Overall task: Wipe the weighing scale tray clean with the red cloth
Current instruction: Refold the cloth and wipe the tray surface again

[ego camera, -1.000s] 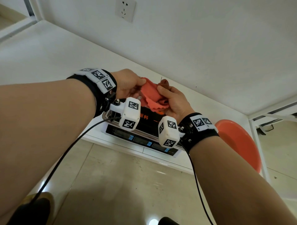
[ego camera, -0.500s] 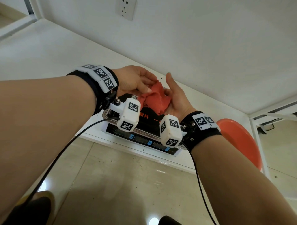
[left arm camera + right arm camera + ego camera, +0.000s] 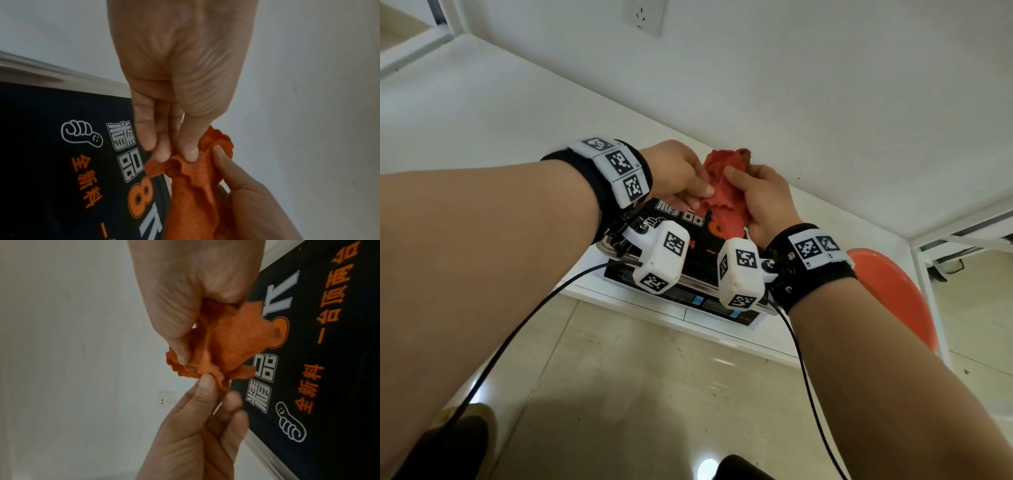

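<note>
Fingers of both hands are busy with the red cloth (image 3: 726, 192), which is held bunched in the air between them, not yet flat against anything. Starting at the left, the left hand (image 3: 681, 174) pinches one wavy edge of the cloth between thumb and fingertips (image 3: 190, 154); the left wrist view shows the thumb pressing the fabric down onto the fingers. To its right, the right hand (image 3: 763, 202) has the rest of the cloth gathered in its curled fingers and palm, the thumb (image 3: 180, 352) clamped over a fold, so most of the bulk sits on that side.

Below and slightly toward the person lies the weighing scale tray (image 3: 674, 219), a black printed surface with a bright metal rim, sitting on the white counter (image 3: 482, 113) with its long side running left to right. The cloth hangs over the tray's far right part; whether any corner brushes the surface I cannot tell. Further right, beyond the counter's end, an orange stool (image 3: 893, 291) stands apart.

The coming move seems to turn on one thing: the tray is straight down from the cloth, and the right hand, holding the larger wad, looks better placed to press it down and sweep along the tray's length.
</note>
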